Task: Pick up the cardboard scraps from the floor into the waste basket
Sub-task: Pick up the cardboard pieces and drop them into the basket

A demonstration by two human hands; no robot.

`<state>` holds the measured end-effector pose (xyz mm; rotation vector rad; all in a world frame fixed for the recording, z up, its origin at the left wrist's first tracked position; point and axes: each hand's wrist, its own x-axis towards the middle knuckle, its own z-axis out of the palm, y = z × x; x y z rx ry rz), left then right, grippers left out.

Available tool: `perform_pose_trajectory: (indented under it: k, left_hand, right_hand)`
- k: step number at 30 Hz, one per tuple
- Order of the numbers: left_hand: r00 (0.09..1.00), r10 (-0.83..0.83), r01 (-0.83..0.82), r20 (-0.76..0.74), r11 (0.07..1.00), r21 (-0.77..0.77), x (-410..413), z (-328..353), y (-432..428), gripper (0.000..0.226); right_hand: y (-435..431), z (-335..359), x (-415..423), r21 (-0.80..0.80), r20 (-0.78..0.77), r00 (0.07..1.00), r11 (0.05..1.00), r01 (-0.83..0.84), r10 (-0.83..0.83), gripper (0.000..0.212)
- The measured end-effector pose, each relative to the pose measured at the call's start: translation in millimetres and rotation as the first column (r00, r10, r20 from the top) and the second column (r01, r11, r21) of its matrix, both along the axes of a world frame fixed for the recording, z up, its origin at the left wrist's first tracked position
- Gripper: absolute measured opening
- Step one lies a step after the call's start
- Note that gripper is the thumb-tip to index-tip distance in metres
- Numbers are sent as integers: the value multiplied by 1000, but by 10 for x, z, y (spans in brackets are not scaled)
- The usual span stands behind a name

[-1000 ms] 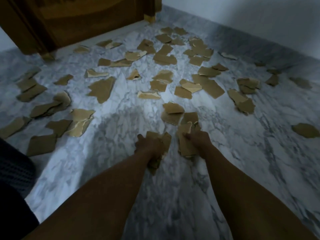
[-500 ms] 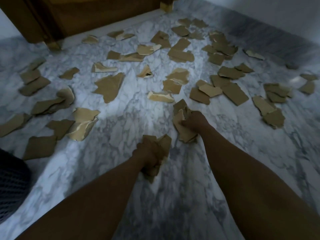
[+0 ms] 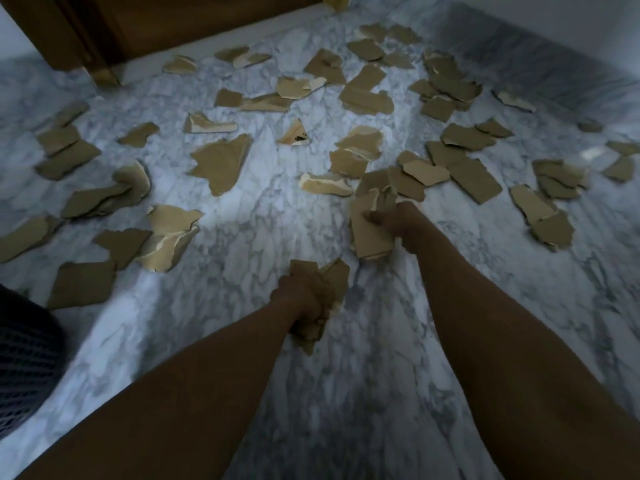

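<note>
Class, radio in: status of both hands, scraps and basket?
Left hand and right hand each clutch brown torn cardboard scraps. Many remain on floor. Dark mesh waste basket left. Nothing blocking.

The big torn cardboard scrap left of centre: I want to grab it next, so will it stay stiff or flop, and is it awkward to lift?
The big torn cardboard scrap lies flat and unbent, so it probably stays fairly stiff. It looks thin, so likely light. Lying flush on the smooth marble floor, it may slide before an edge lifts.

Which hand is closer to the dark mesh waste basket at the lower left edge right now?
Left. The left hand, clutching scraps, is at mid-floor, to the right of the waste basket. The right hand, gripping its own bunch, is farther right and farther forward.
</note>
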<state>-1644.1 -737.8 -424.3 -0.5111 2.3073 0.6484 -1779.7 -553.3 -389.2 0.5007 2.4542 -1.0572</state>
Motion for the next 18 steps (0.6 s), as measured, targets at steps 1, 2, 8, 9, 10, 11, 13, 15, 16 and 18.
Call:
perform_pose_trajectory:
  k: [1,2,8,9,10,11,13,15,16,18]
  left_hand:
    - [1000,-5,5,31,1000,6,-9,3,-3,114]
    - [999,-11,11,48,1000,13,-8,32,-1,121]
    - [985,161,-154,-59,981,120,103,120,13,104]
    - [969,218,-200,-117,968,149,156,146,16,91]
    - [950,267,-242,-163,957,161,212,149,10,80]
    - [934,302,-272,-191,947,168,279,140,-18,72]
    - [919,350,-321,-180,931,172,450,134,-114,68]
    - [907,381,-350,-179,919,183,591,102,-250,77]
    - [906,384,-353,-176,917,185,669,139,-307,81]
    - [889,410,-377,-203,908,184,774,177,-366,81]
  right_hand:
    - [-53,-36,44,102,56,996,992,-77,72,99]
    - [-93,-141,59,250,95,984,953,-169,150,105]
    - [-316,-389,320,439,150,969,865,-243,196,88]
    - [-331,-372,357,438,172,962,858,-269,214,87]
    - [-325,-341,389,447,206,938,826,-343,278,86]
    - [-310,-302,437,449,243,905,786,-424,349,87]
    - [-266,-240,558,450,308,852,724,-523,424,99]
    - [-237,-179,697,414,350,861,763,-496,369,109]
    - [-245,-149,792,403,360,865,778,-482,349,113]
    - [-317,-96,1030,402,388,858,777,-485,335,118]
